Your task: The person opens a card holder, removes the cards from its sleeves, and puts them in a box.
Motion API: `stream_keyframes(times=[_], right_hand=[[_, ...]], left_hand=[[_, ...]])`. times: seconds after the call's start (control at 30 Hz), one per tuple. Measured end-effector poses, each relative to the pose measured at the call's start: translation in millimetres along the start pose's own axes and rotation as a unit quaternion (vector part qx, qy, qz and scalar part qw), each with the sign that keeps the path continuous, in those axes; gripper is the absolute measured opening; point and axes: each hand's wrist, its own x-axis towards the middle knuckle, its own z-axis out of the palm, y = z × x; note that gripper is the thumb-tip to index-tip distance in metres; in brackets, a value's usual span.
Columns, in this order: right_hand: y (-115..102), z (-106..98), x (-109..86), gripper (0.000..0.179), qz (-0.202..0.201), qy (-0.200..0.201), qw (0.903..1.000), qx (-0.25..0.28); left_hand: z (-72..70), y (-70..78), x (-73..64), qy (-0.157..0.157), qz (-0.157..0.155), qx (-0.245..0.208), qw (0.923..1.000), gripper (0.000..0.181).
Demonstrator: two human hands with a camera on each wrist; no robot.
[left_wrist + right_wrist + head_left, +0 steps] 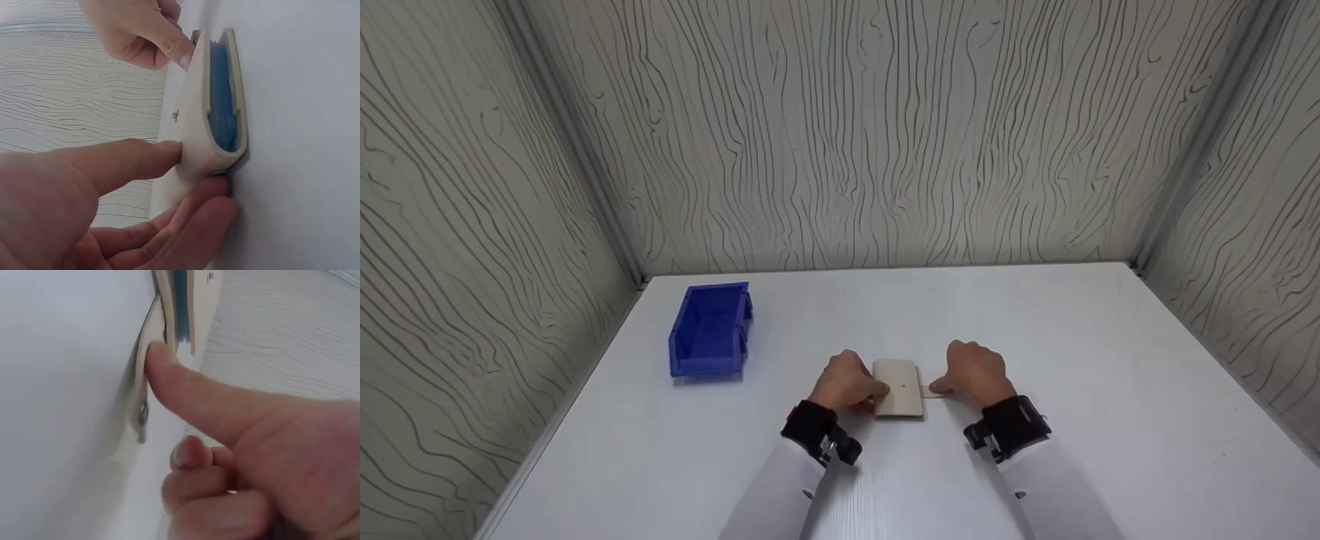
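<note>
Left hand [847, 382], in the head view, pinches the cream wallet [898, 390] upon the white table [1110, 360]; the right hand [978, 373] touches its strap [928, 391]. In the left wrist view, thumb and fingers grip the folded edge, with blue content [222, 98] inside. In the right wrist view, the thumb presses the strap, other fingers curled.

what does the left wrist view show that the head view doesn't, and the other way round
Only the left wrist view shows the blue filling inside the cream case.

Only the head view shows the blue bin, the black wristbands and the pale sleeves.

Both show the case itself, the small metal stud on its face, the left hand holding it and the right hand.
</note>
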Motion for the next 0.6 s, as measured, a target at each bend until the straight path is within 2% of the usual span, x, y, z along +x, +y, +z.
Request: stream_keyframes(times=[0.07, 0.23, 0.33, 0.4, 0.6], right_hand=[[0, 1, 1.0, 0.033, -0.009, -0.011, 0.9998, 0.015], [8, 3, 2.8, 0.037, -0.049, -0.077, 0.9925, 0.081], [13, 3, 3.5, 0.033, -0.058, -0.102, 0.9889, 0.092], [14, 3, 3.8, 0.031, -0.062, -0.102, 0.9884, 0.093], [13, 5, 3.9, 0.033, -0.079, -0.067, 0.9916, 0.077]], left_hand=[[0.7, 0.2, 0.5, 0.001, -0.003, 0.0, 1.0, 0.014], [2.3, -0.4, -1.1, 0.006, 0.003, -0.001, 1.0, 0.014], [2.8, -1.0, -2.0, 0.004, 0.007, 0.005, 1.0, 0.015], [3.0, -1.1, -2.3, 0.007, 0.007, 0.01, 0.9999, 0.016], [3.6, 2.4, -1.7, 0.014, 0.008, 0.021, 0.9997, 0.017]])
